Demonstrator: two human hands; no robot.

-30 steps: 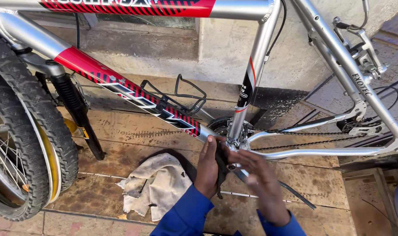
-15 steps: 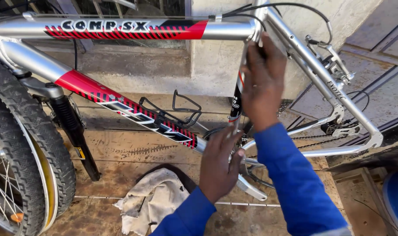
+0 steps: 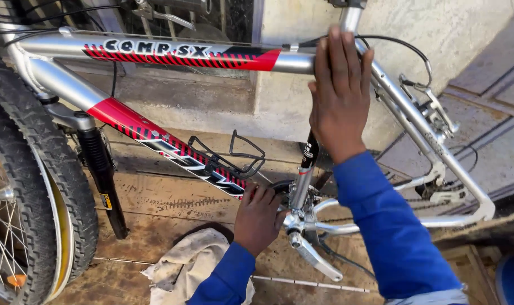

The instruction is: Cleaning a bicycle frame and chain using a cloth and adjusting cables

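1. The bicycle frame [image 3: 172, 56], silver with red and black panels, fills the upper half of the view, its top tube running from 9 to 1 o'clock.
2. The right hand [image 3: 339, 93] lies nearly flat, fingers extended and loosely curled, on the junction of top tube and seat tube at 1 o'clock, pressing rather than gripping.
3. The left hand [image 3: 260, 217] sits at the centre, fingers curled about the bottom bracket where the down tube ends; whether it holds anything small cannot be told.
4. A silver crank arm [image 3: 316, 260] juts toward 5 o'clock just beside that hand.
5. A black bottle cage [image 3: 234, 161] stands on the down tube, just above the left hand.
6. The front tyre [image 3: 48, 186] crowds the 8 o'clock edge.
7. A crumpled cloth [image 3: 183, 268] lies at 6 o'clock on the wooden boards [image 3: 155, 206], with open floor between tyre and cloth.
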